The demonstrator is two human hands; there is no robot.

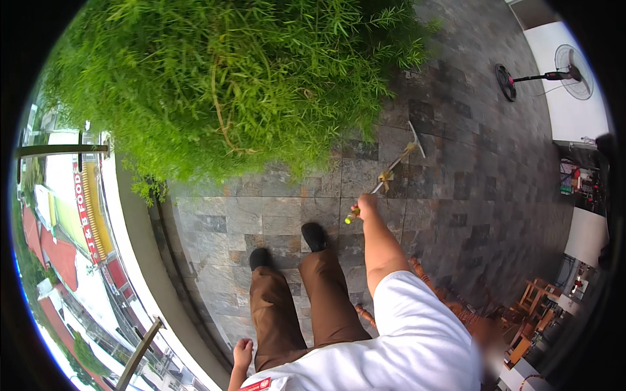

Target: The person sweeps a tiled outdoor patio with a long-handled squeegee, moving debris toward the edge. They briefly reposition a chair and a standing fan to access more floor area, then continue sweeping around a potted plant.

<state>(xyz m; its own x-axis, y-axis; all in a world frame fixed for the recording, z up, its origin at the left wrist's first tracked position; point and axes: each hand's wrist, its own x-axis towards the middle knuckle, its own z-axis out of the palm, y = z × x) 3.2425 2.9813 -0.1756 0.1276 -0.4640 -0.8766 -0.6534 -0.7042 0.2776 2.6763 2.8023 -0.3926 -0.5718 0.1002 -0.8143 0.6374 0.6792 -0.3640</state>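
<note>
My right hand grips the yellow-green handle of a T-shaped tool that looks like a squeegee. Its metal shaft points away from me to the upper right, with yellowish material tied or stuck on it in two places. A thin crosswise head tops the shaft; whether it touches the floor I cannot tell. Down by my left thigh hangs my left hand, fingers curled, nothing visible in it. Ahead of me spreads a large bushy green plant with a bare brownish stem. Its base is hidden.
Slate-like tiles cover the floor. A low ledge runs along the left, with railing posts and buildings beyond. A pedestal fan stands at the upper right. Carved wooden furniture is behind my right side.
</note>
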